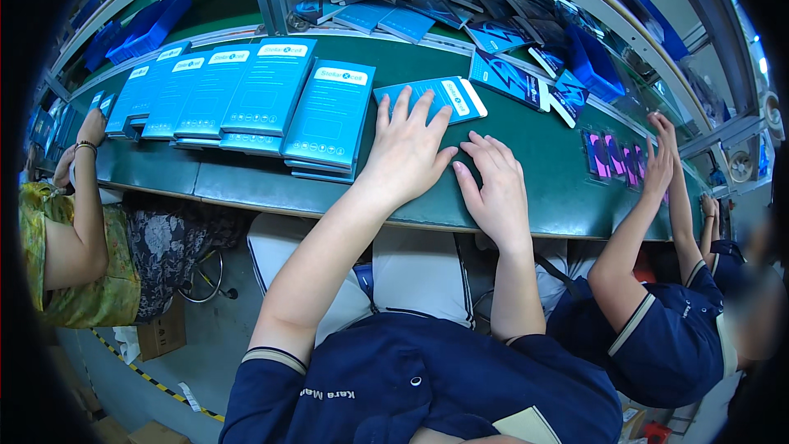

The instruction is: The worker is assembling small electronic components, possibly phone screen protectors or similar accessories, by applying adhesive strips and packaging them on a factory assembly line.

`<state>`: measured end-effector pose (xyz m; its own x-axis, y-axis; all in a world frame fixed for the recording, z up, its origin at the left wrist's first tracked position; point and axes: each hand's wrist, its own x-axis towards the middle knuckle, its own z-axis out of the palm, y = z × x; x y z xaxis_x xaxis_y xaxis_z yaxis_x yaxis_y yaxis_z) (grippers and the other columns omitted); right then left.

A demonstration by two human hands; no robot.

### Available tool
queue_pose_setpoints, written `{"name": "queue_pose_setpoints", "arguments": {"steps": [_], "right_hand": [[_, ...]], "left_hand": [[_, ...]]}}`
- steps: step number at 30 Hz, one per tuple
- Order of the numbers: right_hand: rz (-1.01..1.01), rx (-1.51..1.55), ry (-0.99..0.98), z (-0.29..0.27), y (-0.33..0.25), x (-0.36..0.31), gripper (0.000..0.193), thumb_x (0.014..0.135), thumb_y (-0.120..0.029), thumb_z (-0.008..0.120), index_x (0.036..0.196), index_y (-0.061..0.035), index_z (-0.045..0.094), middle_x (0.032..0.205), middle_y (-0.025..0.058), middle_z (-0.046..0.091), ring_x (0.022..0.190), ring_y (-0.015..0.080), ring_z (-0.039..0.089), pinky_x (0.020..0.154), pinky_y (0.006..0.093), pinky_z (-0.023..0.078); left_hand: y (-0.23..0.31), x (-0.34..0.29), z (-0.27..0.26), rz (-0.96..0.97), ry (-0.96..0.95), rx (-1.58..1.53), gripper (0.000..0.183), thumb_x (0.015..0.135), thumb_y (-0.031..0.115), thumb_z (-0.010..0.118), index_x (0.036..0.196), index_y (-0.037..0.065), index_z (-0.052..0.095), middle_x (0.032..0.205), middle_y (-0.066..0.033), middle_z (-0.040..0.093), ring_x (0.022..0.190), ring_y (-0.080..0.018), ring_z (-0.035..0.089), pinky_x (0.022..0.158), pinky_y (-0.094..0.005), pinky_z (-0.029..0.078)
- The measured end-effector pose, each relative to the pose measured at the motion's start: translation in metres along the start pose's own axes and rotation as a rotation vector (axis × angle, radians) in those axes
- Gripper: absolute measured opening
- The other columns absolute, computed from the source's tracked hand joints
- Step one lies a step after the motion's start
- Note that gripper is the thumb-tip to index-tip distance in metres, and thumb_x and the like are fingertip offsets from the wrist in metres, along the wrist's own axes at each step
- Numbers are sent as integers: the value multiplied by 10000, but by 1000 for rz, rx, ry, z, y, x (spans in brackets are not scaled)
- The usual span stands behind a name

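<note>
My left hand [403, 148] lies palm down with its fingers spread over a flat blue box [451, 90] that has a white end flap. Part of that box is hidden beneath the fingers. Close by on the right, my right hand [499, 189] is over the green tabletop [559, 205], its fingers loosely bent and nothing seen in them. Its thumb is near the left thumb, apart from the box. To the left of my left hand stands a stack of blue boxes [329, 115], with further stacks of similar boxes [267, 86] beyond it.
A heap of dark and blue packages [493, 0] fills the back shelf. Blue bins [596, 66] stand at the right and back left. On the right, a co-worker's hands [657, 160] are near pink-and-black packs [612, 156]. Another person's arm [86, 197] is at far left.
</note>
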<state>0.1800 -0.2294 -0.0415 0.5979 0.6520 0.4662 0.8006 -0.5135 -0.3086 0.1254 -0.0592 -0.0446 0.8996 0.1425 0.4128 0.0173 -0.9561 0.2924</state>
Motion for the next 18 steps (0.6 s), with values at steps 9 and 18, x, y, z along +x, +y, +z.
{"name": "queue_pose_setpoints", "arguments": {"steps": [9,18], "right_hand": [[1,12,-3,-1,0,0,318,913,-238,659,1157,-33,669,1288,153,638,1249,348,546,1018,458,424],[3,25,-13,-3,0,1,326,920,-257,651,1156,-34,672,1289,158,639,1253,359,543,1016,462,423]], "left_hand": [[2,2,-3,2,44,-68,454,918,320,668,1298,83,601,1434,-215,483,1416,-449,323,1182,-604,166],[3,2,-6,4,49,-90,375,914,311,674,1208,78,667,1423,-205,497,1423,-436,315,1185,-604,153]]}}
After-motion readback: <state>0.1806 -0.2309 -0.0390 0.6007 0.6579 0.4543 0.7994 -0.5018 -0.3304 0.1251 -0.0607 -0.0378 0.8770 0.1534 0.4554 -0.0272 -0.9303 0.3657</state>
